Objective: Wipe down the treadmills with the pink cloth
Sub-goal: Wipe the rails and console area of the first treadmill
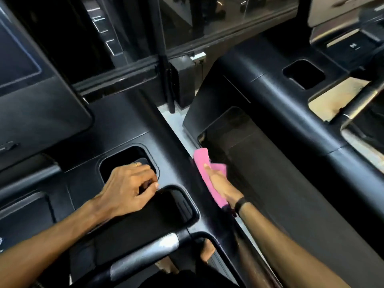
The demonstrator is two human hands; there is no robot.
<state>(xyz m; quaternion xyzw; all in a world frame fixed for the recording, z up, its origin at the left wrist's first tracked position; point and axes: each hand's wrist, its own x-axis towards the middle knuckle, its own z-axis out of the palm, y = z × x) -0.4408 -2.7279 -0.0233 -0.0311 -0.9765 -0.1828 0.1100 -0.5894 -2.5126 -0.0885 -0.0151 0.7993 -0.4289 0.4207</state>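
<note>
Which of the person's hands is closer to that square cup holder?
Left. The left hand rests at the cup holder rim; the right hand, gripping the pink cloth, works along the console's outer edge.

Pink cloth [204,173] (crumpled) pressed against black treadmill [178,150] console edge.

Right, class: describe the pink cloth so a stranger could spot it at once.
Find the near treadmill console with its two dark cup wells. Along its right edge, the right hand presses the pink cloth. It is the only bright pink thing among black surfaces.

cloth [205,173] on console [176,154] right edge, second treadmill [291,121] right
</note>
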